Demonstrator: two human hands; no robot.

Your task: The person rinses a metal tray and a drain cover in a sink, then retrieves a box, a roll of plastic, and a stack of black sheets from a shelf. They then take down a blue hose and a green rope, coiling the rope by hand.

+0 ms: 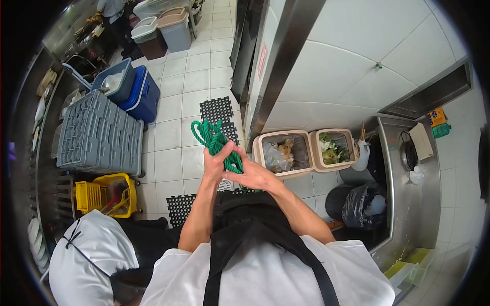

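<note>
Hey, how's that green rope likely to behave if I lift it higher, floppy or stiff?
The rope will probably be floppy, since it bends into several loops. It may not be very slippery, as its twisted strands look ridged. Some loops could spill if the grip loosens, because they stick out beyond the left hand and right hand.

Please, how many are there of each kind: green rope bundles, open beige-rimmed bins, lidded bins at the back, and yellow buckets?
Green rope bundles: 1
Open beige-rimmed bins: 2
Lidded bins: 2
Yellow buckets: 1
Total: 6
</note>
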